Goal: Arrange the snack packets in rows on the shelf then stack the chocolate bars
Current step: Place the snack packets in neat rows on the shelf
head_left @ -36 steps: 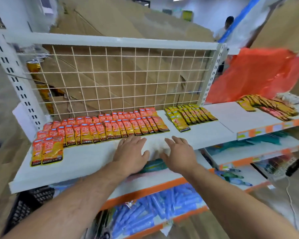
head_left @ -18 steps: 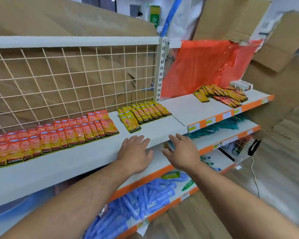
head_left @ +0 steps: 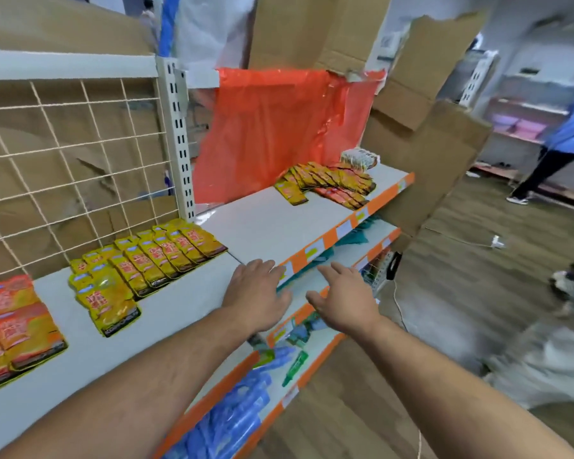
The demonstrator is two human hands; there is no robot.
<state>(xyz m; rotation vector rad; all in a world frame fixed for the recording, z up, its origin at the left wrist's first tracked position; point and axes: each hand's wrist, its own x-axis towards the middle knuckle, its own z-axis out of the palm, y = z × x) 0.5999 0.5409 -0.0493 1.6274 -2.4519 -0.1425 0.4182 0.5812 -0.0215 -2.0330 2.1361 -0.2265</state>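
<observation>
The shelf (head_left: 262, 223) is white with an orange front strip. The yellow packets (head_left: 153, 260) carry red lettering and a dark bottom band; the orange packets (head_left: 14, 323) fade to yellow. Behind stand a cream grid (head_left: 63, 154), brown cardboard (head_left: 315, 28) and a red-orange sheet (head_left: 279, 134). The lower packs (head_left: 232, 415) are blue. The floor (head_left: 461, 303) is brown wood-grain.

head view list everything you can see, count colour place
shelf: one, white with orange front edge, centre
yellow snack packets: many, overlapping rows, shelf left of centre
orange-red snack packets: several, far left of shelf
mixed packets: loose pile, yellow and red, right end of shelf
orange plastic sheet: one, behind the pile
wire grid: one, cream, behind left packets
blue packs: many, lowest shelf
cardboard: brown sheets, behind the shelving at right
left hand: fingers straight, at shelf's front edge
right hand: fingers straight, in front of lower shelves
</observation>
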